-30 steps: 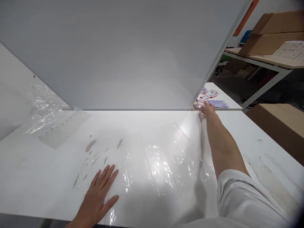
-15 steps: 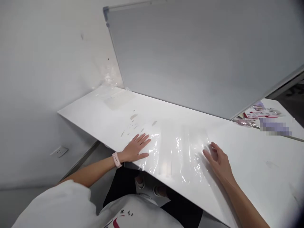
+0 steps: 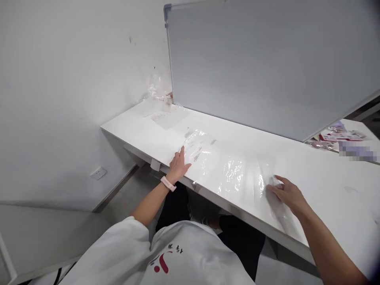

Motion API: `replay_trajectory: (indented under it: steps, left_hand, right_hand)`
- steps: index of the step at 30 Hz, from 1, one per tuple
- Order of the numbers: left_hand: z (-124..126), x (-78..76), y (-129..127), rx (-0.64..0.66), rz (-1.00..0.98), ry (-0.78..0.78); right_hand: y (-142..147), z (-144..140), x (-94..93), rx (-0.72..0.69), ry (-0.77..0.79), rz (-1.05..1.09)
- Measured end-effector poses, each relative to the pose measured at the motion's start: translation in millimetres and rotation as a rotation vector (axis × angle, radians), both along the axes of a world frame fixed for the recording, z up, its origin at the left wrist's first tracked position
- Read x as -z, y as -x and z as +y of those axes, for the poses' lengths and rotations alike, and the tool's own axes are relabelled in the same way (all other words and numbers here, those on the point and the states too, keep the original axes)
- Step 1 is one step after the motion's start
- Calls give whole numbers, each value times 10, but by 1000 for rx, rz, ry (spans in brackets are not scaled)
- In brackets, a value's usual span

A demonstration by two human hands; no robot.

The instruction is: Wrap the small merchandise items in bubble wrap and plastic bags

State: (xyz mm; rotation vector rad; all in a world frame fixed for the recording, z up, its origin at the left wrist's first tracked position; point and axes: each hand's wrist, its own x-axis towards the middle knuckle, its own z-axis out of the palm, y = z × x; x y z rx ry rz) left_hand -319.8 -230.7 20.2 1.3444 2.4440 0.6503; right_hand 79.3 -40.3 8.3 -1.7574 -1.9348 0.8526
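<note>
A clear, shiny, wrinkled plastic sheet point(image 3: 233, 174) lies along the white tabletop; I cannot tell whether it is a bag. At its right end, my right hand point(image 3: 289, 194) pinches the edge between thumb and fingers, and that side is lifted a little. My left hand point(image 3: 178, 164), with a pink band on the wrist, rests at the sheet's left end near the front table edge. Its index finger points forward and its thumb stands apart, while the other fingers are partly curled. Grey marks point(image 3: 197, 152) show through or beside the sheet.
A large grey-white board point(image 3: 237, 71) stands along the table's back edge. Crumpled clear plastic point(image 3: 157, 87) and a flat translucent sheet point(image 3: 169, 117) are in the far left corner. Packaged items point(image 3: 341, 136) lie on another table at right. A wall socket point(image 3: 98, 173) is at left.
My left hand has gone from lying flat with spread fingers to partly curled at the sheet's left end. The plastic now reaches further left over the grey marks. The view has shifted.
</note>
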Motion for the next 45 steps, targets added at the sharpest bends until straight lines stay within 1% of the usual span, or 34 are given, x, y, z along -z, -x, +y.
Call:
replay_trajectory:
  steps: [2,3,4,6,7,9,10,11,12,13,15,16,18,20,21,23,25,26,28,30,32,34,36,37,38,39,41,42,43,44,45]
  left_hand:
    - [26,-42,59,-26,-140,-25]
    - [29,-71,102,-50,-233,-54]
    - [22,-112,148,-74,-335,-98]
    - [-8,-233,215,-98,-515,-246]
    - [-22,-315,221,-91,-570,-343]
    - [-27,-511,158,-31,-618,-539]
    - [-11,-614,86,20,-629,-624]
    - [20,-710,-8,81,-638,-695]
    - [64,-793,-119,152,-644,-753]
    - [117,-855,-244,230,-645,-800]
    - [240,-899,-506,392,-620,-850]
    - [302,-877,-634,470,-593,-843]
    - [413,-756,-860,613,-516,-759]
    - [501,-567,-1029,727,-437,-591]
    - [535,-466,-1091,766,-412,-496]
    - [588,-284,-1171,824,-406,-329]
    - [619,-160,-1211,906,-435,-228]
    - [625,-125,-1220,957,-446,-204]
    - [615,-101,-1223,1046,-448,-182]
    - [567,-117,-1207,1072,-444,-174]
    - [482,-141,-1175,1036,-454,-163]
    - [371,-141,-1133,955,-466,-149]
    - [244,-103,-1084,856,-444,-152]
    - [178,-70,-1057,784,-407,-175]
    - [109,-29,-1030,678,-354,-216]
    - [39,15,-1001,539,-295,-270]
    - [-105,97,-946,201,-230,-381]
    - [-175,126,-923,43,-254,-419]
    - [-241,142,-906,-86,-321,-445]
    - [-300,142,-898,-171,-427,-465]
    - [-351,125,-898,-220,-561,-490]
  right_hand:
    - [164,-52,-134,-6,34,121]
    - [237,-76,-239,-5,28,186]
    - [301,-99,-366,2,-16,263]
    - [423,-151,-663,-22,-107,401]
    - [492,-186,-814,-45,-144,450]
    - [685,-280,-1069,-139,-175,524]
    - [816,-339,-1149,-199,-173,566]
    - [966,-402,-1186,-264,-152,608]
    - [1131,-467,-1177,-333,-107,643]
    - [1299,-530,-1121,-389,-39,681]
    - [1601,-632,-898,-444,131,758]
    - [1711,-665,-754,-438,222,800]
    - [1816,-689,-463,-401,401,877]
    - [1761,-663,-239,-332,543,955]
    - [1686,-638,-167,-295,597,988]
    - [1489,-579,-97,-238,669,1019]
    - [1297,-522,-98,-217,694,1001]
    - [1223,-498,-110,-209,685,983]
    - [1135,-460,-133,-205,669,933]
    - [1124,-436,-137,-190,665,875]
    - [1173,-433,-120,-152,660,810]
    - [1263,-458,-90,-129,616,755]
    - [1375,-504,-61,-159,552,715]
    - [1433,-531,-49,-179,525,715]
    - [1491,-556,-40,-189,508,729]
    - [1547,-578,-35,-190,503,753]
    - [1657,-607,-29,-165,517,826]
    - [1714,-615,-25,-146,535,867]
    - [1776,-622,-19,-129,563,908]
    - [1846,-631,-9,-113,601,949]
    - [1925,-648,5,-103,649,989]
